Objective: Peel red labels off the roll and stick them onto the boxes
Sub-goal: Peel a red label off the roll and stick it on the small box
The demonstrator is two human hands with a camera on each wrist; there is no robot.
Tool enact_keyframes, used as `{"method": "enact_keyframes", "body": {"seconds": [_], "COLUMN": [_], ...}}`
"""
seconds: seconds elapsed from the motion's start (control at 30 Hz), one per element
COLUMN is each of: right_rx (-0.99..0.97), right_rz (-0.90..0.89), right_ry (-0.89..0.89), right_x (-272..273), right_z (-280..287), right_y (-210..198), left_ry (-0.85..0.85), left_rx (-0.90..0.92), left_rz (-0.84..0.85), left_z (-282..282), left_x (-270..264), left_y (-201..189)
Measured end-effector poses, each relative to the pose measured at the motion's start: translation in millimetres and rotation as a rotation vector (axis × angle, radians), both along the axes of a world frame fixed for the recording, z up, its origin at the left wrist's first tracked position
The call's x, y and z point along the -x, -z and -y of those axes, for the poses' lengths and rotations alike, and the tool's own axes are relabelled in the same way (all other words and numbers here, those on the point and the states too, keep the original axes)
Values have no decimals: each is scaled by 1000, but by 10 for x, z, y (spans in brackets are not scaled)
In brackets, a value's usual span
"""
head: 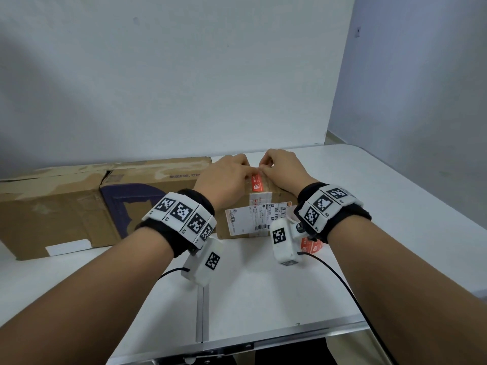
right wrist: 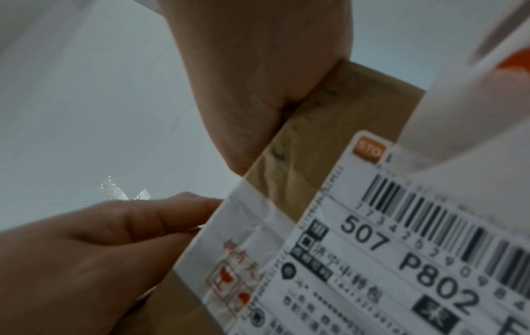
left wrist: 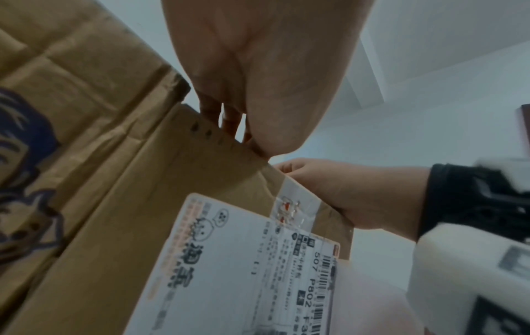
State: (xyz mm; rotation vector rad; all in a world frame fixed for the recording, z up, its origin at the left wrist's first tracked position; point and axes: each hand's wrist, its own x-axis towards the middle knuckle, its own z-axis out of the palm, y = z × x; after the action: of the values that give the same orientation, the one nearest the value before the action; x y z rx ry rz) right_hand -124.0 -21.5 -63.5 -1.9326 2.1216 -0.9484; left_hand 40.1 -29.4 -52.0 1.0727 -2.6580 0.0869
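A small cardboard box [head: 272,184] stands at the middle of the table with a white shipping label [head: 250,219] on its front face. A red label [head: 257,183] lies on the box's taped top. My left hand [head: 229,175] rests on the top, fingers fairly straight and touching the label's far end. My right hand [head: 276,167] has curled fingers that pinch that same far end. The roll of red labels [head: 312,245] sits on the table under my right wrist, partly hidden. The wrist views show the box [left wrist: 172,181] [right wrist: 329,113] from the front; the red label is hidden there.
Two larger cardboard boxes stand to the left, a plain one [head: 52,206] and one with a dark blue print [head: 147,196], the latter touching the small box. The white table [head: 263,285] has its front edge close to me. A wall rises right behind the boxes.
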Motion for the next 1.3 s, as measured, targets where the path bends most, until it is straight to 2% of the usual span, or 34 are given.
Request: {"method": "enact_keyframes", "body": {"seconds": [0.53, 0.7, 0.83, 1.03, 1.3], "right_rx": [-7, -21, -116, -223, -197], "right_rz": [26, -13, -79, -120, -119], "right_ry": [7, 1, -41, -27, 33], "right_x": [-23, -17, -30, -64, -175], "right_z": [-44, -37, -52, -110, -282], "right_y": [-33, -53, -139, -187, -118], "left_ry": [-22, 10, 52, 62, 46], "left_rx": [-21, -95, -132, -67, -19], "left_rz": [99, 140, 205, 186, 197], "left_z": [2, 10, -39, -23, -45], "left_x": [9, -164, -261, -273, -271], "left_y": [-47, -160, -169, -59, -4]}}
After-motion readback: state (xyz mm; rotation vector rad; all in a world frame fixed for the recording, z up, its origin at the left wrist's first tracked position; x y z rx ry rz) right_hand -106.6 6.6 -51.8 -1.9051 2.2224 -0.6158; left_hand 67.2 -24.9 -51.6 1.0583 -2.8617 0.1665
